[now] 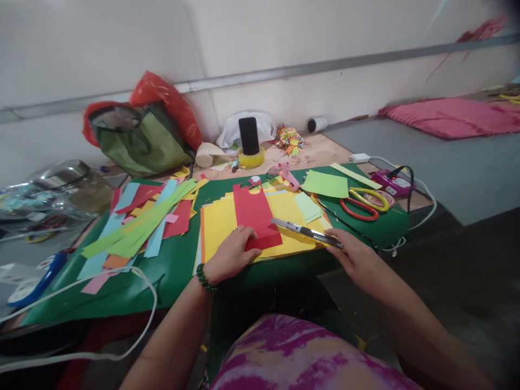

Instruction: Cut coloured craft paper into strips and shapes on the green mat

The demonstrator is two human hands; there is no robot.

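A red paper strip (pixel 255 214) with cut-out shapes at its far end lies on a stack of yellow sheets (pixel 284 216) over a green mat (pixel 170 271). My left hand (pixel 229 254) presses flat on the red strip's near left corner, fingers stretched out; a green bead bracelet sits on the wrist. My right hand (pixel 355 257) is closed round the handle of a metal utility knife (pixel 306 232), whose tip points left toward the red strip.
Loose coloured paper strips (pixel 138 225) lie to the left. Scissors with red and yellow handles (pixel 363 205), a green sheet (pixel 325 184), a pink glue gun (pixel 286 174), a phone on a tape roll (pixel 249 138) and a green bag (pixel 138 138) sit farther back. A white cable (pixel 134 303) loops at the left.
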